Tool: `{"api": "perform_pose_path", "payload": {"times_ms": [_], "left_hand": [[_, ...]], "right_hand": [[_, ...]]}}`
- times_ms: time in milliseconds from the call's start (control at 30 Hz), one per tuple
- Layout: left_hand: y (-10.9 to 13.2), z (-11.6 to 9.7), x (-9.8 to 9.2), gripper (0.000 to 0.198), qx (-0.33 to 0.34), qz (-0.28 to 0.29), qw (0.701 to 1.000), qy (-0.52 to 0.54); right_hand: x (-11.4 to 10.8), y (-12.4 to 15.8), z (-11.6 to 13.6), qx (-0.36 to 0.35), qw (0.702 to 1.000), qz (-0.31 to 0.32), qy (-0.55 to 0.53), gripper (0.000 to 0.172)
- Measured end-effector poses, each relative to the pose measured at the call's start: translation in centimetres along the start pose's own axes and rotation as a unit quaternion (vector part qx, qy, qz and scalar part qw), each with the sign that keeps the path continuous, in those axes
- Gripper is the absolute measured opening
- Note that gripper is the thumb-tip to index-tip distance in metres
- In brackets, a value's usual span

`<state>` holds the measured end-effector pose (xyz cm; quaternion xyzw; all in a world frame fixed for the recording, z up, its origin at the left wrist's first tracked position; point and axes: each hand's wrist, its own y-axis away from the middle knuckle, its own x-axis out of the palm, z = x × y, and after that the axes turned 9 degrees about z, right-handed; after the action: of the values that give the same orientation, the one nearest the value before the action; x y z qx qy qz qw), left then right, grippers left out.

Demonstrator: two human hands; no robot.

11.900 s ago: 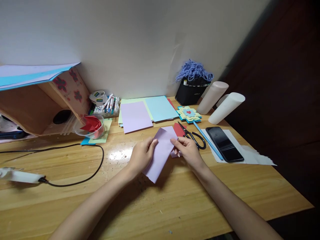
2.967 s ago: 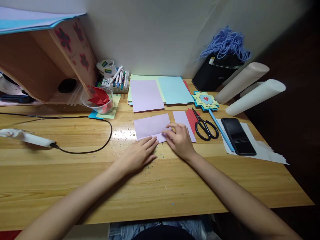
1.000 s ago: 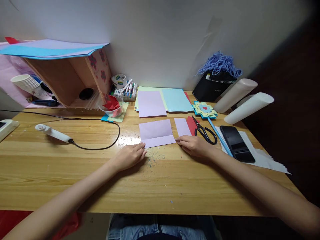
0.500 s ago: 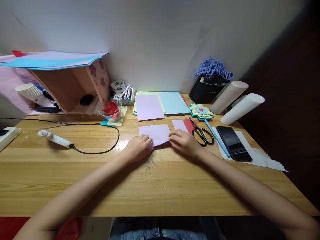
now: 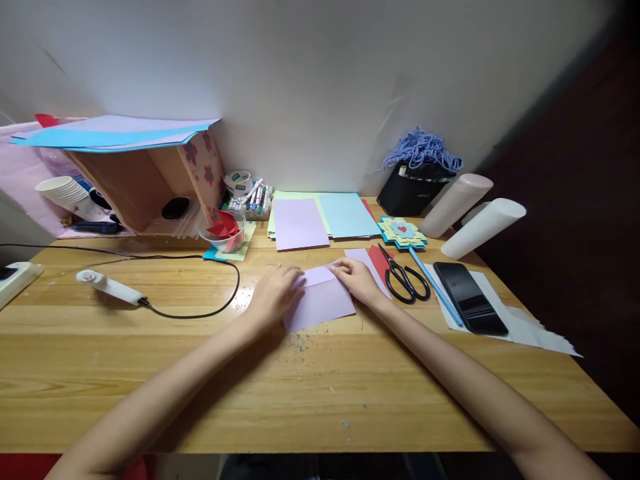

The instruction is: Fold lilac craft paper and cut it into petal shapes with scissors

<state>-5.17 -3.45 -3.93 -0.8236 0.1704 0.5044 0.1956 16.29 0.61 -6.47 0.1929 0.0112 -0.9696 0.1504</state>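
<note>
Lilac paper is what your hands are on: a creased sheet [image 5: 323,307] lies near the middle of the table [image 5: 225,393], its fold running crosswise, with a narrow band on the far side and a wider panel facing you. Your right hand [image 5: 353,275] has its grip closed at the far right corner, fingertips pinching the edge there. Your left hand [image 5: 277,291] is curled over the left edge, a little blurred; you cannot tell from this view whether that grip has hold of the paper or only hovers against it.

Just beyond your right wrist sits a smaller lilac piece [image 5: 367,259], with red paper [image 5: 379,261] next to it and black-handled scissors [image 5: 397,268] whose tips reach over the red. To their right, a blue stick [image 5: 434,283] runs from the near edge of a layered paper flower [image 5: 410,233] toward you, ending beside a phone [image 5: 470,298] that rests on torn-edged white paper [image 5: 530,330]. Against the wall you have a stack of coloured sheets [image 5: 349,215]; off to your left, a clear bowl [image 5: 205,238] holds red folded paper [image 5: 223,225].
</note>
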Motion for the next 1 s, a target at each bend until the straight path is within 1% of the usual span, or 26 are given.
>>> {"api": "perform_pose_path", "payload": {"times_ms": [67, 133, 200, 300, 400, 467, 533, 633, 700, 800, 867, 1000], "left_hand": [[0.4, 0.3, 1.6, 0.019, 0.051, 0.036, 0.997, -0.042], [0.8, 0.4, 2.6, 0.025, 0.06, 0.049, 0.995, -0.062], [1.0, 0.4, 3.1, 0.03, 0.065, 0.053, 0.993, -0.085], [1.1, 0.5, 3.0, 0.031, 0.08, 0.06, 0.989, -0.112], [0.8, 0.5, 2.6, 0.03, 0.087, 0.064, 0.987, -0.119], [0.7, 0.5, 2.4, 0.028, 0.093, 0.069, 0.986, -0.117], [0.6, 0.5, 2.3, 0.026, 0.097, 0.078, 0.986, -0.11], [0.6, 0.6, 2.2, 0.025, 0.086, 0.082, 0.989, -0.088], [0.6, 0.5, 2.2, 0.023, 0.076, 0.078, 0.992, -0.064], [0.7, 0.5, 2.3, 0.021, 0.067, 0.076, 0.994, -0.035], [0.8, 0.6, 2.4, 0.024, 0.062, 0.072, 0.995, -0.025], [0.7, 0.7, 2.5, 0.038, 0.07, 0.073, 0.995, -0.023]], "right_hand": [[0.5, -0.3, -0.7, 0.006, 0.999, -0.012, 0.042, 0.025], [0.7, -0.3, -0.9, 0.001, 0.998, -0.024, 0.063, 0.022], [0.9, 0.0, -0.8, -0.009, 0.997, -0.032, 0.071, 0.023], [1.0, 0.7, -0.6, -0.036, 0.994, -0.033, 0.098, 0.027], [1.0, 1.6, -0.5, -0.109, 0.981, -0.022, 0.158, 0.023], [1.1, 2.1, -0.5, -0.176, 0.962, 0.0, 0.21, 0.027], [1.2, 2.5, -0.8, -0.239, 0.935, 0.022, 0.262, 0.031], [1.3, 2.7, -1.3, -0.3, 0.896, 0.045, 0.324, 0.029], [1.4, 2.7, -1.6, -0.317, 0.879, 0.059, 0.351, 0.026], [1.4, 2.7, -1.8, -0.325, 0.864, 0.075, 0.377, 0.026], [1.3, 2.7, -1.7, -0.326, 0.862, 0.083, 0.38, 0.026], [1.1, 2.8, -1.3, -0.325, 0.863, 0.094, 0.375, 0.026]]}}
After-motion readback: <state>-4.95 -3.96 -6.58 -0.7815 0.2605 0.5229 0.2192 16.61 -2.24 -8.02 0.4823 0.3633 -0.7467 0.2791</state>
